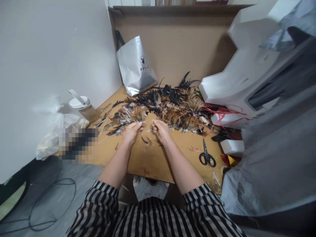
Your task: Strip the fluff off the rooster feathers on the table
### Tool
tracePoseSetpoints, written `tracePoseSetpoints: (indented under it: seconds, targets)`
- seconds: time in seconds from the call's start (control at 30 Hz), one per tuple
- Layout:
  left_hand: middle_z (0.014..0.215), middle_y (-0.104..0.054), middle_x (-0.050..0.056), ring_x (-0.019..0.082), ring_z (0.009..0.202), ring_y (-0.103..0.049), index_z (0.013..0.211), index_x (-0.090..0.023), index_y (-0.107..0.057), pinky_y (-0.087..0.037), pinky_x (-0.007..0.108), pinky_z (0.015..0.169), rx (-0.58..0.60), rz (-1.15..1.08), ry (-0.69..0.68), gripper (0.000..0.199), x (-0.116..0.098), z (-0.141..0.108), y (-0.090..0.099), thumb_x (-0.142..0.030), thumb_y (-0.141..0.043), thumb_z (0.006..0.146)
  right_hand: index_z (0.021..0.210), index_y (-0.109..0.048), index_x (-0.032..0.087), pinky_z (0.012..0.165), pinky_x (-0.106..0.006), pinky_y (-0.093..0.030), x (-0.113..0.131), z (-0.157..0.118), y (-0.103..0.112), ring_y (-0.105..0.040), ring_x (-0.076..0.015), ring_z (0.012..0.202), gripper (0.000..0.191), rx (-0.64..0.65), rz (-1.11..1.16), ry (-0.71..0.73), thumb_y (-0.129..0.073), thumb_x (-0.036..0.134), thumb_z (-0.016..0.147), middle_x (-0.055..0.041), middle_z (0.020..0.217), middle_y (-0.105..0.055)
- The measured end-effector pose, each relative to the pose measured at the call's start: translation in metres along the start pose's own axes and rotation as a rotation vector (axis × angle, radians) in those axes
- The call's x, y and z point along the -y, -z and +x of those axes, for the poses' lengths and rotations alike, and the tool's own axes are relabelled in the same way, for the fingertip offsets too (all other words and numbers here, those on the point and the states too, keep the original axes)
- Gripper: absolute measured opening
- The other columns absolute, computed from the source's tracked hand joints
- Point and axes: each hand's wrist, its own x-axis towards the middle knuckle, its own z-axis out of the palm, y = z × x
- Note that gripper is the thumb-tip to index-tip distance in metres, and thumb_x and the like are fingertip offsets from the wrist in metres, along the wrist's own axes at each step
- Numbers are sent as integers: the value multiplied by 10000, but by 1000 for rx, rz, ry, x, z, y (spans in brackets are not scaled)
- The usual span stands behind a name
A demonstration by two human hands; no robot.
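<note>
Both hands are over the middle of the brown table, a short gap apart. My left hand (133,130) is closed in a pinch beside the pale, fluffy part of a feather pile (125,115); what its fingertips hold is too small to make out. My right hand (160,128) is also pinched closed, just in front of a brown feather bunch (177,118), and its contents are unclear. Black and brown feathers (170,95) spread across the back of the table. A few loose dark feathers (146,141) lie between and below the hands.
Black-handled scissors (207,158) lie at the right front. Red strings (225,113) hang by white foam blocks (222,89) on the right. A silver bag (137,67) stands at the back. A lidded jar (85,107) and a plastic bag (53,138) are at the left.
</note>
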Motion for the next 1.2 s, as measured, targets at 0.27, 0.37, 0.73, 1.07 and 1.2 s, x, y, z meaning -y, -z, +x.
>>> tracePoseSetpoints:
  seconds: [0.27, 0.37, 0.73, 1.07, 1.2]
  targets:
    - [900, -679, 101, 137, 735, -616, 770, -120, -668, -474, 260, 712, 39, -122, 49, 246, -4, -6, -4, -316, -704, 627, 838, -592, 136, 406, -178, -199, -22, -12, -13, -335, -38, 418, 259, 238, 165, -383, -605, 145, 579, 32, 567, -523]
    - [867, -682, 103, 117, 651, -604, 777, -111, -672, -472, 241, 647, 67, -83, 66, 265, -5, -7, -4, -323, -704, 623, 870, -581, 145, 412, -181, -217, -22, -13, -15, -334, -42, 429, 272, 286, 244, -413, -580, 117, 599, 30, 598, -533]
    - [650, -653, 51, 186, 835, -623, 552, -132, -601, -468, 275, 741, 10, 107, -53, 244, 0, -4, -1, -347, -686, 630, 845, -536, 169, 423, -173, -224, -11, -16, -13, -313, -52, 464, 189, 448, 407, -504, -519, 103, 668, 28, 679, -520]
    - [821, -683, 78, 114, 662, -615, 784, -117, -667, -471, 223, 629, 35, -36, -13, 261, -5, -1, 2, -334, -684, 640, 927, -591, 168, 401, -176, -199, -5, -16, -14, -339, -36, 436, 308, 422, -24, -258, -629, 220, 626, 17, 686, -575]
    - [819, -682, 70, 100, 701, -628, 793, -133, -634, -462, 193, 636, -85, -193, 22, 259, -10, 6, 10, -339, -685, 647, 893, -596, 152, 381, -169, -162, 7, -1, 3, -318, -24, 401, 341, 51, -125, -3, -659, 292, 588, 39, 601, -540]
